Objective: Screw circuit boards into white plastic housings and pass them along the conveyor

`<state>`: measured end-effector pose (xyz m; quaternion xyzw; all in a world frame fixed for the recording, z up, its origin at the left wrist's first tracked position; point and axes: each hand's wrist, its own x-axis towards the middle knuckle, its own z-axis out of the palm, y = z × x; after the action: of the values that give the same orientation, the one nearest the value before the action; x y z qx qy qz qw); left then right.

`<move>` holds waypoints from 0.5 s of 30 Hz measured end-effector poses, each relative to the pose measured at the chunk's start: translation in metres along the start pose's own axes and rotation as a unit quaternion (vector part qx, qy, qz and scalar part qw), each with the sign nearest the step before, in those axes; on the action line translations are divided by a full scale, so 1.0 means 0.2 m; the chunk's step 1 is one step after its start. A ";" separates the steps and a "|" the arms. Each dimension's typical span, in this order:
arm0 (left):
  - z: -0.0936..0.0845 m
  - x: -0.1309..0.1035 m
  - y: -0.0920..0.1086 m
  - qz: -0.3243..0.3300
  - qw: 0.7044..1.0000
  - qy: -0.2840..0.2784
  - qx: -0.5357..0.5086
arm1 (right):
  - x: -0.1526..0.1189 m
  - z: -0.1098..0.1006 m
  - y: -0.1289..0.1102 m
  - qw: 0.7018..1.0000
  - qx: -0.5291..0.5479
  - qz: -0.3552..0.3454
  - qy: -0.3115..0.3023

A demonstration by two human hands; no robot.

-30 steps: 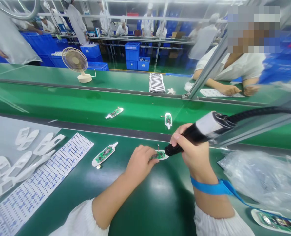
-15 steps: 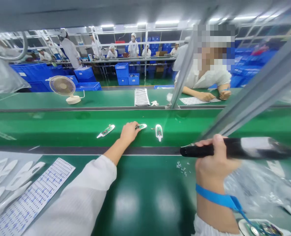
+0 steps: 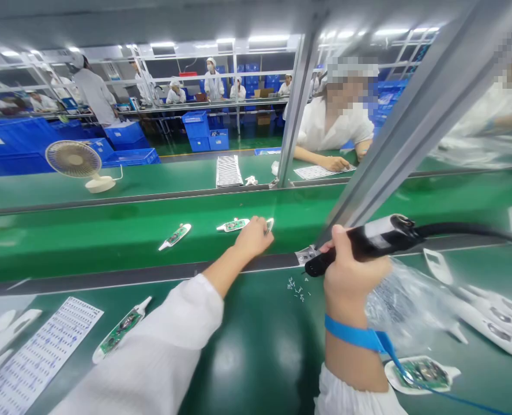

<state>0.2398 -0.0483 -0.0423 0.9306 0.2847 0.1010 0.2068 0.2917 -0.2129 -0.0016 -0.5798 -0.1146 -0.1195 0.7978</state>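
Note:
My left hand (image 3: 255, 237) reaches over the green belt, its fingers closed on a small white casing (image 3: 270, 223) that they mostly cover. To its left lie two more white casings holding green circuit boards, the near one (image 3: 233, 225) and a farther one (image 3: 176, 236). My right hand (image 3: 352, 279) grips a black electric screwdriver (image 3: 375, 237), tilted with its tip low at the left. Tiny screws (image 3: 298, 290) are scattered on the bench below that tip. A blue strap (image 3: 355, 335) circles my right wrist.
Board-filled casings lie by my left sleeve (image 3: 120, 334) and at lower right (image 3: 424, 373). A printed label sheet (image 3: 52, 351) lies left; a plastic bag (image 3: 407, 305) and white shells (image 3: 493, 317) lie right. A metal post (image 3: 394, 127) slants down near the screwdriver. A co-worker (image 3: 334, 124) sits opposite.
My left hand has left the middle casing and moved right to another one. The screwdriver now slopes down to the left. The view has shifted, showing a casing beside my left sleeve.

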 end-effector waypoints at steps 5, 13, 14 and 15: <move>-0.19 -0.50 -0.25 0.081 0.992 -0.047 -0.079 | 0.06 -0.03 -0.01 0.999 -0.004 0.041 -0.016; -0.30 -1.08 -0.52 0.088 0.993 -0.067 -0.042 | 0.10 -0.06 0.00 0.985 -0.092 0.097 -0.107; -0.32 -1.06 -0.53 0.094 0.994 -0.052 -0.026 | 0.10 -0.05 0.00 0.985 -0.095 0.097 -0.104; -0.33 -1.00 -0.55 0.098 0.995 -0.034 -0.009 | 0.10 -0.05 0.00 0.986 -0.096 0.096 -0.097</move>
<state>0.0019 -0.0585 -0.0450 0.9550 0.1843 0.0917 0.2136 0.3105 -0.2241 0.0009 -0.6708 -0.1231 0.0041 0.7313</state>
